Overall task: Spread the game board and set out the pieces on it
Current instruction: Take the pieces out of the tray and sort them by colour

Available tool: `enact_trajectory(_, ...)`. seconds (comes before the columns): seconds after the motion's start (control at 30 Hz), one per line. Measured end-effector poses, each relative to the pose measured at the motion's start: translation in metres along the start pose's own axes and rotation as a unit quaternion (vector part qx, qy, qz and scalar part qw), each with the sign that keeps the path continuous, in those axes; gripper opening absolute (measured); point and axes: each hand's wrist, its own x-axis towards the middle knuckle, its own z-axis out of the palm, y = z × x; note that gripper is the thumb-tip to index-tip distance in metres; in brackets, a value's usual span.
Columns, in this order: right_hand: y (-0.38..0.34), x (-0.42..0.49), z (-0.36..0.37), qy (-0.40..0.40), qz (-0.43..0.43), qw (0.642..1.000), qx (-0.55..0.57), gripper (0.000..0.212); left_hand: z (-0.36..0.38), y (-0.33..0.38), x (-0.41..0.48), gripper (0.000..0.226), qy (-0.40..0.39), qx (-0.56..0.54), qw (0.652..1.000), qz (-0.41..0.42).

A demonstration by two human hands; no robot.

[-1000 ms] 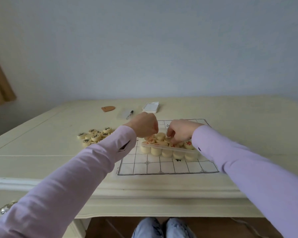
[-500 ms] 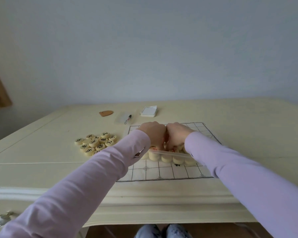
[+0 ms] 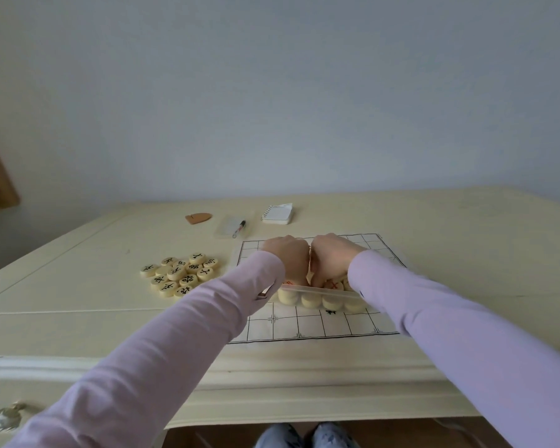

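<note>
1. Game board: white sheet with a black grid, spread flat on the cream surface, centre-right, with its near edge close to the surface's front edge.
2. Clear box: sits on the middle of the board. A row of pale round pieces shows through its front wall.
3. Red-marked pieces: in the box's top layer, partly hidden by the hands. None lies on the grid outside the box.
4. Black-marked pieces: a loose heap of discs, face up, on the surface left of the board and off the grid.
5. Left hand: over the left half of the box, knuckles up, fingers curled down into it. The fingertips are hidden, so I cannot tell if they grasp a piece.
6. Right hand: just beside the left hand, possibly touching it. Its fingers are curled down among the red pieces and may be pinching one, but it is too occluded to tell.
7. Both arms are in lilac sleeves and reach in from the near side.
8. Far side of the surface: a small spiral notepad, a pen lying on a clear lid, and a brown flat object.
9. Metal drawer handle at bottom left.
</note>
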Motion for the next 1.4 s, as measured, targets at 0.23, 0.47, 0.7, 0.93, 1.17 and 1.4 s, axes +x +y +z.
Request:
enact_trajectory(0.23, 0.037, -0.016, -0.031, -0.044, -0.030, 0.898, 0.437, 0.022, -0.013, -0.040, -0.010, 0.018, -0.010, -0.302, 0.953, -0.002)
enact_trajectory(0.47, 0.055, -0.024, -0.032, -0.122, -0.003, 0.812, 0.570, 0.030, -0.007, -0.045, -0.009, 0.013, -0.109, -0.584, 0.804, 0.032)
enact_trajectory(0.7, 0.051, -0.023, -0.034, -0.083, 0.048, 0.935, 0.342, 0.030, -0.002, -0.033, 0.003, 0.020, -0.138, -0.600, 0.788, -0.013)
enact_trajectory(0.93, 0.035, -0.018, -0.030, 0.035, 0.046, 0.995, 0.078, 0.021, 0.004, -0.023, 0.013, 0.017, -0.004, -0.435, 0.900, -0.021)
enact_trajectory(1.17, 0.012, -0.005, -0.023, 0.031, -0.017, 0.990, 0.139, 0.026, 0.002, -0.032, 0.016, 0.017, 0.110, -0.105, 0.988, -0.024)
enact_trajectory(1.4, -0.001, 0.009, -0.006, -0.020, 0.011, 0.990, 0.139, 0.027, 0.011, -0.030, 0.015, 0.023, 0.049, -0.077, 0.996, 0.006)
